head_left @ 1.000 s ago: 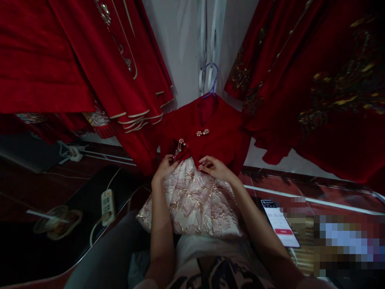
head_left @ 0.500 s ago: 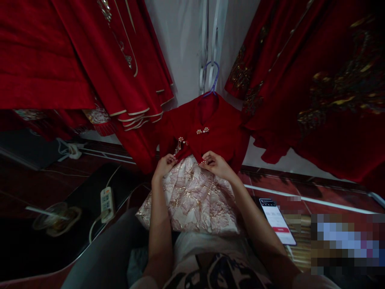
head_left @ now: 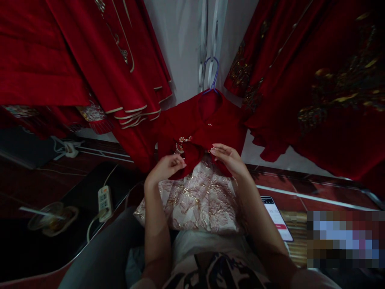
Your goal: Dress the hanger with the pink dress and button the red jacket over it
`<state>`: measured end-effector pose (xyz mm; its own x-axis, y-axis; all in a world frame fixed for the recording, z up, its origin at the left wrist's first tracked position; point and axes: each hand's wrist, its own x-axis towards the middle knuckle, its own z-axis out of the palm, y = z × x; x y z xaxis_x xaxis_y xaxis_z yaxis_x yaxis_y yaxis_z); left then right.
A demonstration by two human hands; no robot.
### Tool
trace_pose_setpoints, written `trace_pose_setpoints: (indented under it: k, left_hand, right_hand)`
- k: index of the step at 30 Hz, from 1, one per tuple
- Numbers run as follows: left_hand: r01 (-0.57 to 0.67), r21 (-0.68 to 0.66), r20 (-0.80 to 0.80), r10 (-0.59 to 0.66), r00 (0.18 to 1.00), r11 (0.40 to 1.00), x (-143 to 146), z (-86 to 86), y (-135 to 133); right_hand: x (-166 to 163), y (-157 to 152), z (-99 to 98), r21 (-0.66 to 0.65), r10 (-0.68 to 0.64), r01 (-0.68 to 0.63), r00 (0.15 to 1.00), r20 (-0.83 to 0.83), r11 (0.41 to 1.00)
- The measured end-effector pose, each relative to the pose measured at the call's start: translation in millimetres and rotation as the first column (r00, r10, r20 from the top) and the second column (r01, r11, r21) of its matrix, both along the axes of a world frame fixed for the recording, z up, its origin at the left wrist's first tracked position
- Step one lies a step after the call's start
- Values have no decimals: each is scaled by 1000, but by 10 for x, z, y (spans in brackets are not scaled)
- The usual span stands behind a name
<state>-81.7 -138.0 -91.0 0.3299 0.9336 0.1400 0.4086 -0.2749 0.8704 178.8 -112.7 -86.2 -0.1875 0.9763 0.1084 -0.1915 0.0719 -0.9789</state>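
A red jacket (head_left: pixel 224 136) hangs on a purple hanger (head_left: pixel 214 74), its front partly open below the collar. Pearl-like beaded fasteners (head_left: pixel 185 139) sit on its front. My left hand (head_left: pixel 167 166) is closed in a pinch at the lower left front edge, beside a beaded ornament; a small pale bead shows at the fingertips. My right hand (head_left: pixel 227 157) pinches the opposite front edge by a small beaded fastener, the fingers partly hiding it. Under both hands spreads a pale pink brocade skirt (head_left: pixel 195 200) with gold thread, over my lap.
Red garments (head_left: pixel 120 72) with pale piping hang at left, and embroidered red ones (head_left: pixel 325 132) at right. A power strip (head_left: pixel 104 202) and a clear container (head_left: pixel 54 218) with a straw lie on a black surface at left. A phone (head_left: pixel 278 220) rests at right on slats.
Both hands have shifted: the right rose and moved right with its edge, the left moved slightly inward and lower. The left front flap now lies spread, and its beadwork shows more.
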Motion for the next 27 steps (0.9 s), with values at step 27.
trace_pose_setpoints:
  k: [27]
  left_hand:
    - [-205,269,-402,303,864,941,421,-152,199]
  right_hand:
    - [-475,-146,-170,342,-15,-113,937,350,933]
